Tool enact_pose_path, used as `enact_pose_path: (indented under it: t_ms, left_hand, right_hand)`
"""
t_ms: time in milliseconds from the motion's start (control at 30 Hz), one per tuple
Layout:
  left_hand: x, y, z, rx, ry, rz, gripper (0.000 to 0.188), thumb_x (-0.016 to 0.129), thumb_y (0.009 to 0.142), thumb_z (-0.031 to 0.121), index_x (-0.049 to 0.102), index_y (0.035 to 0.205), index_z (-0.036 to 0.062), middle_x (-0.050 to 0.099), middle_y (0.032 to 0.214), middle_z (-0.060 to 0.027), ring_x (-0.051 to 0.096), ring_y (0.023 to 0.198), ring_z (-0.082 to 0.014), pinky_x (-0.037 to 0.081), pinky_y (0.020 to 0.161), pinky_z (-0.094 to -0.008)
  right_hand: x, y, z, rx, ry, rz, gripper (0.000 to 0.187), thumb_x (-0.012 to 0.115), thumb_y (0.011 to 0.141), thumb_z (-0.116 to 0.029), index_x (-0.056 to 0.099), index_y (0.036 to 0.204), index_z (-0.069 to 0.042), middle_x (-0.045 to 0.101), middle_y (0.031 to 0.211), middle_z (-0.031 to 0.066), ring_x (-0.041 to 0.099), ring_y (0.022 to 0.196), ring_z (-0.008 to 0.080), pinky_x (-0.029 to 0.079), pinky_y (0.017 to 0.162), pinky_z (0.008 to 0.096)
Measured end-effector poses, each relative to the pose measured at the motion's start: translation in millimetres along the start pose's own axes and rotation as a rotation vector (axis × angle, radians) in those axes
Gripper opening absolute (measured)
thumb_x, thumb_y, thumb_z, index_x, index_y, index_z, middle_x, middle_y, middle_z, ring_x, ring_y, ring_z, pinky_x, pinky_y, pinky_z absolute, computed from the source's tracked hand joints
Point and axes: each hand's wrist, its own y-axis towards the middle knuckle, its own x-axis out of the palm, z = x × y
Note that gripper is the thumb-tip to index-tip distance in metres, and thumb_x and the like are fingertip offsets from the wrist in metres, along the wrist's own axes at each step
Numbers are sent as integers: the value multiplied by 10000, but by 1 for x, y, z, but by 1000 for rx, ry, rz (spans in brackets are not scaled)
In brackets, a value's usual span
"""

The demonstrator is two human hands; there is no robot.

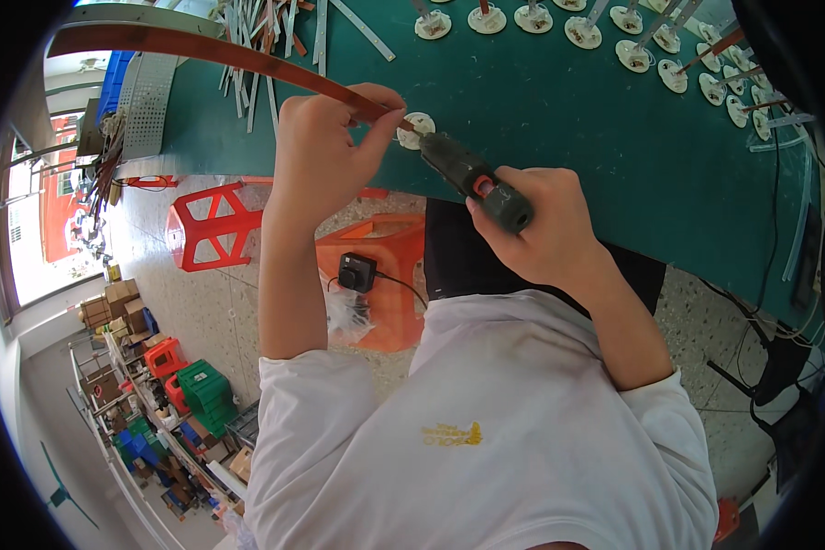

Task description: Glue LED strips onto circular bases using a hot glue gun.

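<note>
My left hand (325,151) pinches a long copper-brown flat strip (220,57) close to its lower end. That end meets a small round cream base (416,130) on the green table. From the other side, my right hand (550,225) grips a black hot glue gun (463,174) with a red part on its body. Its nozzle reaches the base, right by the strip's end. Whether glue is flowing is too small to tell. The strip's far end runs up and left, out past the table edge.
Several round bases with strips standing in them (582,32) fill the table's far right. Loose metal strips (247,64) lie at the far left. A cable (777,183) hangs over the right side. Below the table are an orange stool (390,312) bearing a black device and a red stool (192,229).
</note>
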Motion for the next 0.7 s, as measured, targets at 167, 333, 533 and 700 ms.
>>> enact_pose_path:
  t_ms: [167,333,533,700]
  left_hand:
    - [1,0,-1,-2,9,15,105,735,818,99,769,902,47,746,737,-91,586,472,-159,454,505,-267]
    - [1,-1,0,-33,30,0,109,732,819,101,771,904,47,748,738,-84,581,466,-160,454,503,-267]
    - [0,-1,1,-28,20,-6,120,727,819,93,771,917,41,747,740,-90,579,464,-159,456,499,-267]
    - [-1,-2,5,-40,4,-7,116,724,820,80,766,915,29,748,744,-92,588,472,-158,459,490,-260]
  right_hand:
    - [2,0,2,-4,1,-5,228,732,804,-150,573,681,-44,537,568,127,553,516,331,400,489,384]
    - [1,0,1,-8,-16,-15,221,733,804,-151,585,681,-43,536,563,122,549,511,329,394,484,384]
    - [1,0,1,-21,-1,13,202,730,811,-153,607,697,-40,539,562,122,550,501,326,398,480,384]
    - [3,-2,-1,2,-3,31,183,724,821,-148,626,717,-34,551,565,125,565,505,323,413,485,376]
